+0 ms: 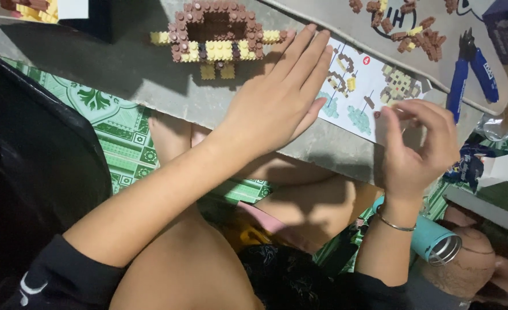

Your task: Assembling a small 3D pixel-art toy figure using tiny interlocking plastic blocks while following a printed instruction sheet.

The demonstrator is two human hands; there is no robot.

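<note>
Two hands meet the instruction sheet point(364, 92): left hand point(277, 103) flat, fingers spread; right hand point(417, 143) apparently pinching its near corner, long axis slanting away rightward.

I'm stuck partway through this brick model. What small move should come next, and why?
Probably reach the right hand to the loose bricks above the instruction sheet and pick one. The left hand lies flat, pinning the sheet beside the half-built model, and the right hand's fingers look empty, pinched at the sheet's edge.

Instruction sheet's point(369, 92) left end under the left hand point(277, 103), near corner behind blurred right-hand fingers point(420, 115).
</note>
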